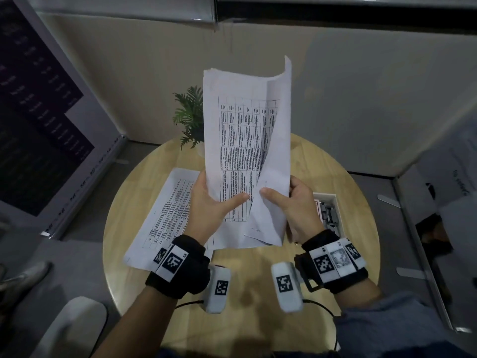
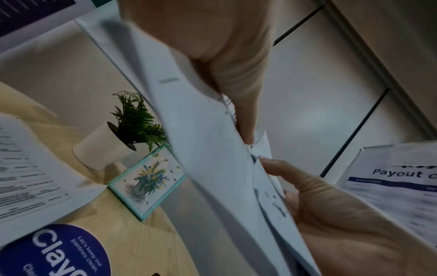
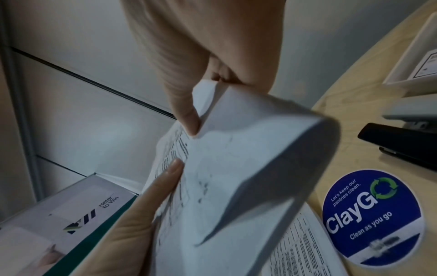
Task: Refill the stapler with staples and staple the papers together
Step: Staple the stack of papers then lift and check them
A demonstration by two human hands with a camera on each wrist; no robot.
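While both hands hold them up over the round desk (image 1: pixel 304 161), the papers (image 1: pixel 240 140) stand nearly upright.
L hand (image 1: pixel 210 205) curls round the stack's lower left edge, thumb pressed flat on the printed table; R hand (image 1: pixel 296 205) pinches the top sheet (image 1: pixel 277 177), thumb in front, fingers behind, peeling it back so it bows into a curl. Paper is thin, white, w/ dense black gridded text. Desk is pale wood-grain. Head view shows a second printed stack (image 1: pixel 165 215) flat on the desk at left, a white tray (image 1: pixel 333 218) of grey bits at right, and a fern-like plant (image 1: pixel 189 115) behind. Only R wrist view shows the black stapler (image 3: pixel 402 145) lying on the desk beside a round blue sticker (image 3: pixel 373 218); L wrist view adds the plant's white pot (image 2: pixel 99 145) and a small floral tile (image 2: pixel 146 184).
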